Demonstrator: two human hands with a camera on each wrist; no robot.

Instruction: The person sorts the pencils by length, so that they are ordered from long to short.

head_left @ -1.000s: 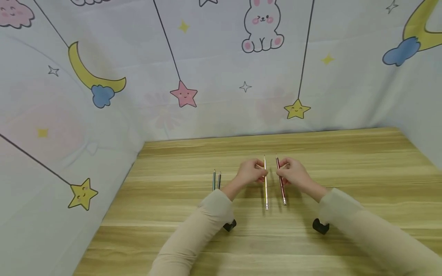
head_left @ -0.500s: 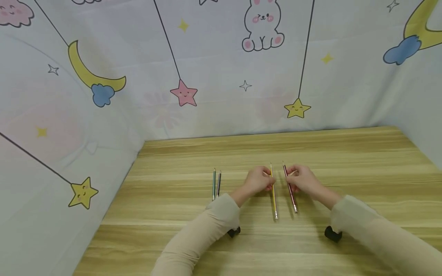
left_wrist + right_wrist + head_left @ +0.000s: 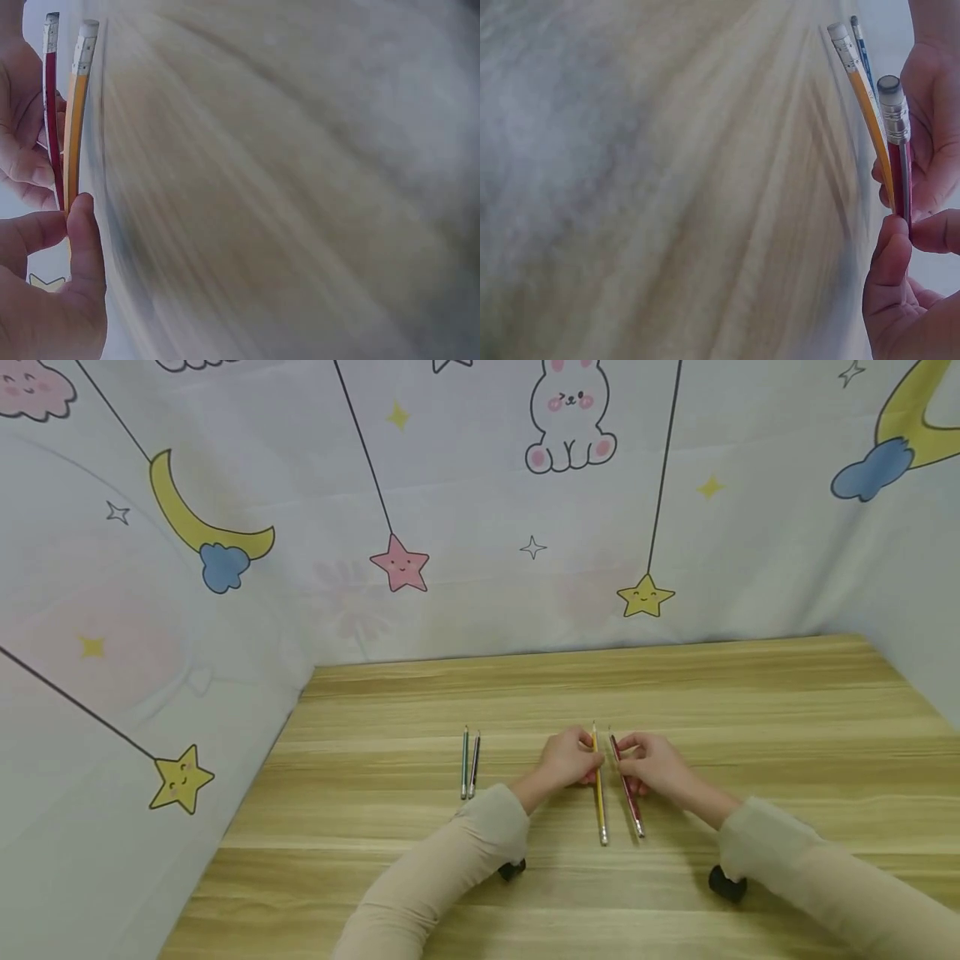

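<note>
In the head view my left hand (image 3: 567, 757) pinches a yellow pencil (image 3: 601, 806) near its upper half, eraser end toward me. Just right of it, my right hand (image 3: 656, 766) pinches a dark red pencil (image 3: 632, 802), which leans a little. The two pencils stand side by side with a narrow gap between them. In the left wrist view, thumb and finger of the left hand (image 3: 56, 307) meet on the yellow pencil (image 3: 73, 135). The right wrist view has the red pencil (image 3: 900, 169) between the right hand's thumb and finger, its eraser end nearest the camera.
Left of my hands, a green pencil (image 3: 464, 764) and a dark pencil (image 3: 475, 764) lie close together on the wooden table (image 3: 375, 718). A bluish pencil end (image 3: 863, 56) shows behind the yellow one. A printed cloth (image 3: 480, 602) hangs behind the table.
Both hands have moved toward me and somewhat to the right with their pencils. The upper ends of the yellow and red pencils are closer together now. The two lying pencils have stayed put.
</note>
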